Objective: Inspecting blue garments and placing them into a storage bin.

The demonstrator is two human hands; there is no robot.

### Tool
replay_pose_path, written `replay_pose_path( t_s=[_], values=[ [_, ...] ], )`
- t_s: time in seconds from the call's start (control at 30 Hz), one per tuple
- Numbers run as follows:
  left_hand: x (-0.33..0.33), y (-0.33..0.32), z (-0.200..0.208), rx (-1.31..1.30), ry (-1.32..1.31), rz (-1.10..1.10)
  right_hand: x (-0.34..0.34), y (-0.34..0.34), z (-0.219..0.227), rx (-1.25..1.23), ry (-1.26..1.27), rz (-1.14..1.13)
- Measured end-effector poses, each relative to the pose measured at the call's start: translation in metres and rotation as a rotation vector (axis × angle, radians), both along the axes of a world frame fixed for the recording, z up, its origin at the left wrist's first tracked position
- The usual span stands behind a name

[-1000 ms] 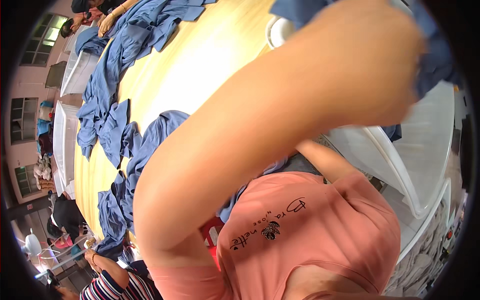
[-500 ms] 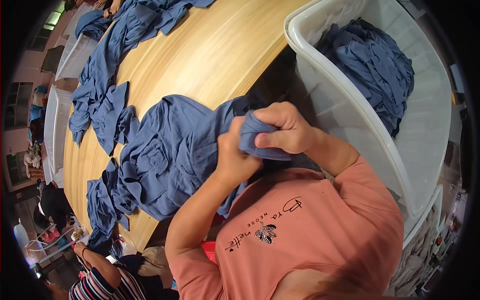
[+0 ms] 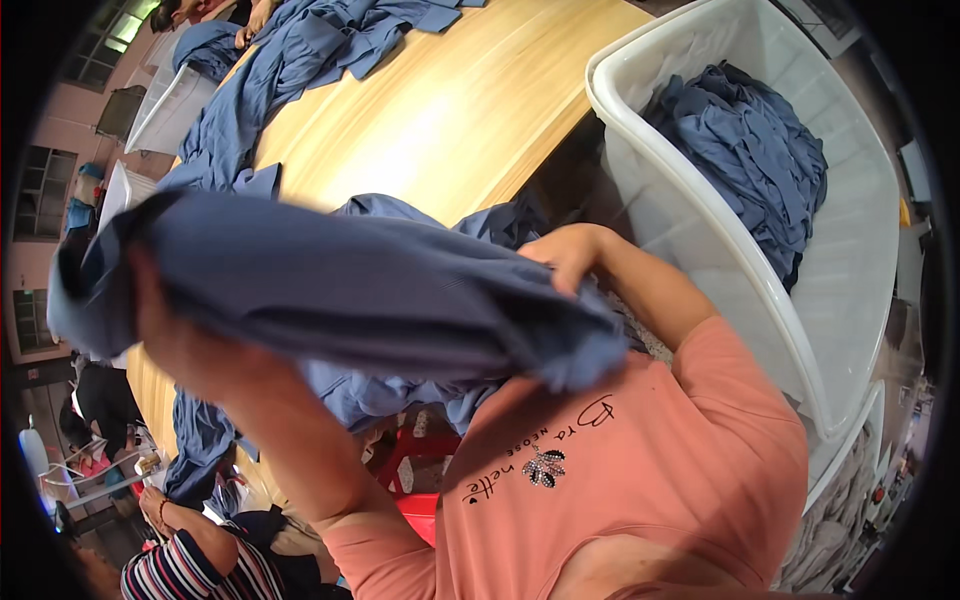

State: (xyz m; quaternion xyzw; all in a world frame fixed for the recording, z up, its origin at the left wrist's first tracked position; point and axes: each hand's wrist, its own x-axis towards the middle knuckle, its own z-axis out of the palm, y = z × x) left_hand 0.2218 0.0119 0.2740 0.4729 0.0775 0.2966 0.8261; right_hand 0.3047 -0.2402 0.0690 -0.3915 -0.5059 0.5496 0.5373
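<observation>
Fingers of the right hand (image 3: pixel 562 256) pinch one end of a blue garment (image 3: pixel 350 290) stretched across the chest; the left hand (image 3: pixel 160 310) is buried inside its other end, grip unseen. Beyond lie a wooden table (image 3: pixel 440 110) and a white bin (image 3: pixel 760 290) holding blue cloth (image 3: pixel 745 150).

One white plastic bin (image 3: pixel 850 290) fills the right of the frame, holding one heap of blue garments (image 3: pixel 745 150). One blue garment (image 3: pixel 340 290) is stretched across the centre. One wooden table (image 3: pixel 450 110) spans the upper middle. Two more white bins (image 3: pixel 165 105) sit upper left. One red stool (image 3: pixel 420 470) shows lower centre.
</observation>
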Motion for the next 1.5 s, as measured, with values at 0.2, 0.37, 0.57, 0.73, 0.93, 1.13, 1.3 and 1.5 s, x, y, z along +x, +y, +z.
replay_pose_path(
  t_s=[0.2, 0.37, 0.57, 0.73, 0.93, 1.13, 1.3, 1.5],
  values=[
    [-0.022, 0.056, -0.043, 0.057, 0.204, 0.326, -0.024, -0.028, 0.034, 0.321, 0.372, -0.450],
    [-0.041, 0.054, -0.105, -0.086, 0.208, 0.183, -0.056, -0.042, 0.122, 0.367, 1.053, -1.279],
    [-0.096, 0.134, -0.156, -0.293, 0.312, 0.415, 0.055, 0.025, 0.058, -0.299, 0.229, -1.125],
    [-0.133, 0.173, -0.227, -0.506, 0.604, 0.560, 0.026, 0.032, -0.036, -0.468, 0.283, -1.251],
    [-0.123, 0.116, -0.206, -0.296, 0.427, 0.417, -0.029, 0.026, -0.013, -0.255, -1.121, -0.969],
    [-0.048, -0.041, -0.092, -0.089, 0.101, -0.142, -0.035, 0.099, -0.039, -0.108, -1.124, -0.964],
    [-0.043, -0.051, -0.071, 0.667, -0.143, -0.191, -0.021, 0.068, -0.061, -0.188, -0.711, -1.071],
    [-0.048, -0.006, -0.153, 0.195, 0.144, 0.191, 0.011, -0.034, -0.028, -0.251, -0.317, -1.450]
  ],
)
